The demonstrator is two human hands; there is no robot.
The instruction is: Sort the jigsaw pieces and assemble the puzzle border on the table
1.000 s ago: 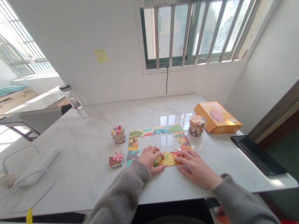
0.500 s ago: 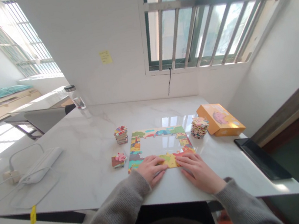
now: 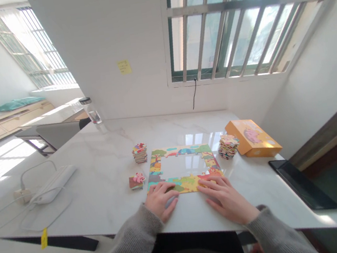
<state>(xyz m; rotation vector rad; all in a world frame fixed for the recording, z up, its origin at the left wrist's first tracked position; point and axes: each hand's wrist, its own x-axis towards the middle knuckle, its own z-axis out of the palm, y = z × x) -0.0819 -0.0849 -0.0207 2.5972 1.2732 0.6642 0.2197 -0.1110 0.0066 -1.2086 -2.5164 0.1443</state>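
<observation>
A colourful rectangular frame of joined puzzle pieces (image 3: 189, 183) lies flat on the white marbled table, its middle showing bare tabletop. My left hand (image 3: 163, 199) rests with fingers apart on the frame's lower left corner. On the lower right part lies my right hand (image 3: 221, 194), its fingers spread over the red and yellow pieces. Neither hand has anything gripped. Left of the frame stand a tall stack of pieces (image 3: 140, 153) and a low stack with a pink figure on top (image 3: 136, 181). Another tall stack (image 3: 228, 147) is at its right.
An orange box (image 3: 252, 138) sits behind the right stack, with a black tablet-like slab (image 3: 302, 184) near the right edge. A clear bottle (image 3: 91, 112) stands at the back left. A white power strip with cables (image 3: 52, 185) lies on the left.
My left hand has slid left along the frame's lower edge, uncovering green and yellow pieces. My right hand stays almost where it was. The whole view has shifted slightly.
</observation>
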